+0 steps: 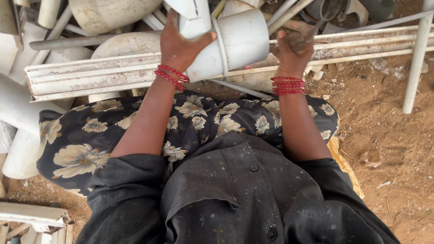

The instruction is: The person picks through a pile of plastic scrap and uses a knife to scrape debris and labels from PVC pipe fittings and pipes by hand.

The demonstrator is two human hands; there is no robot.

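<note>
We saw left hand (181, 43) gripping white pipe fitting (235, 43), braced on ribbed white profile (113, 77); right hand (294, 47) clenched around blurred tool (312, 27) just beside fitting; fitting intact, work unfinished.

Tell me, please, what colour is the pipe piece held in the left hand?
White, slightly dusty; the pipe piece gripped by the left hand shows best in the head view.

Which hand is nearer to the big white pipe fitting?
Left. The left hand grips the white pipe fitting at its upper left end; the right hand is just off its right side, closed on a dark tool.
</note>
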